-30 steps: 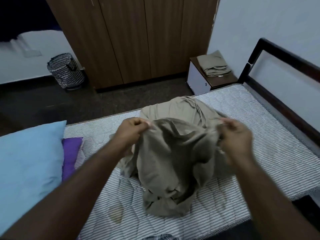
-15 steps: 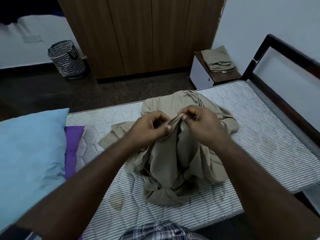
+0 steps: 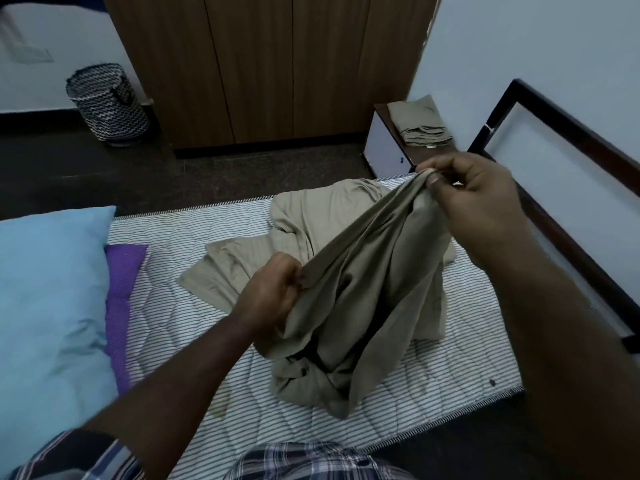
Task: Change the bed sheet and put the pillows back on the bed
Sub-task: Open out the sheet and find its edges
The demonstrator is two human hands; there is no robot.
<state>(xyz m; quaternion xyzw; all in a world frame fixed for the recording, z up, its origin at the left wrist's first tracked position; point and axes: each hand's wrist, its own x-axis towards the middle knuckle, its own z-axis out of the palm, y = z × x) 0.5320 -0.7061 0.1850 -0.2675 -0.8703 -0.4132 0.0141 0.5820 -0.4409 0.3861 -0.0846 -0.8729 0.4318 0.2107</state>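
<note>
sheet (image 3: 363,289) in both hands (bunched)

At the centre of the frame a khaki bed sheet (image 3: 363,289) lies bunched on the bare striped mattress (image 3: 173,306), with the left hand (image 3: 273,292) gripping a fold low at mid-frame and the right hand (image 3: 474,199) pinching a gathered edge higher, toward the upper right, so the cloth stretches taut between them. A light blue pillow (image 3: 52,289) fills the left edge, lying over a purple cloth (image 3: 121,268). Along the top stand a wooden wardrobe (image 3: 270,64), a zigzag-patterned basket (image 3: 107,102) on the dark floor at upper left, and a bedside cabinet (image 3: 391,147) bearing folded khaki linen (image 3: 419,123), beside the dark headboard (image 3: 568,209) at right.
</note>
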